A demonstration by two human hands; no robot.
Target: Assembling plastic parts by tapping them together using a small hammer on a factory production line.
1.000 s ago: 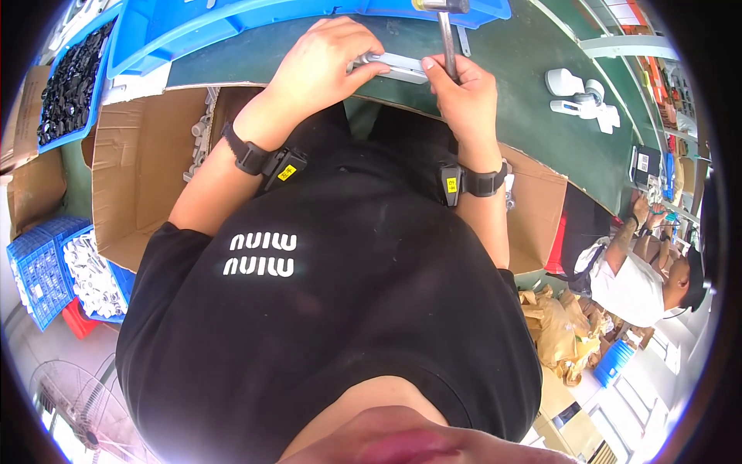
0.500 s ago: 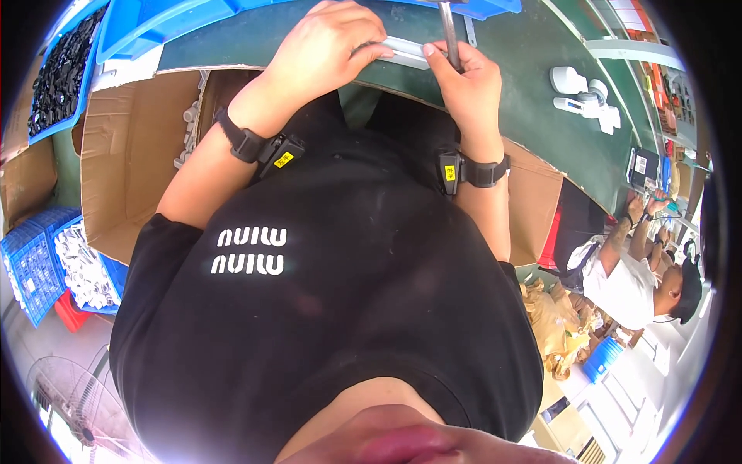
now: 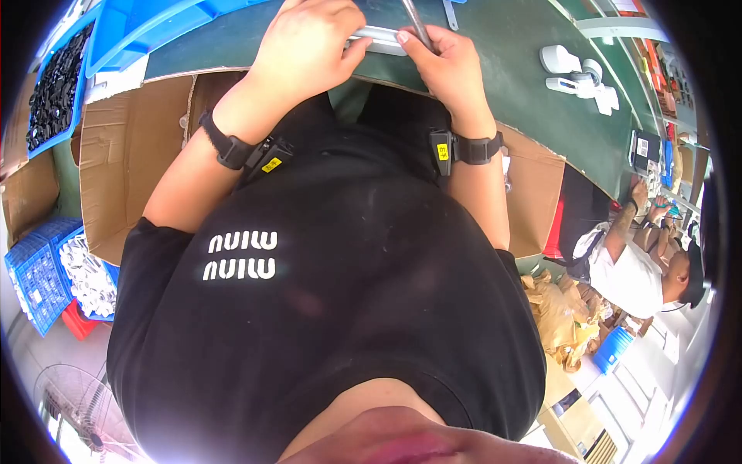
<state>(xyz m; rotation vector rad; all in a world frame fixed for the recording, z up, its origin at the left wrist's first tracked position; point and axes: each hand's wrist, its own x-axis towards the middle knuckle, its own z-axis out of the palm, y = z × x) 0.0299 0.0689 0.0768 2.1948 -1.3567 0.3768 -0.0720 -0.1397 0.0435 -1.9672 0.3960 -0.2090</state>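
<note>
A long, pale grey-white part spans the gap between my hands, just above the green worktop. My left hand pinches its left end with thumb and fingers. My right hand is closed around a slim metal rod, which looks like the shaft of a tool; its upper end runs out of the picture. The right thumb rests at the right end of the pale part. Fingers hide both ends of that part.
White rounded fittings lie on the worktop to the right. A blue tray stands at the back left, beside a bin of black parts. Cardboard boxes sit below the edge. A co-worker is at far right.
Both hands, with the pale part and the rod, have shifted slightly left and up in the picture. The rod leans further left. Both grips look unchanged.
</note>
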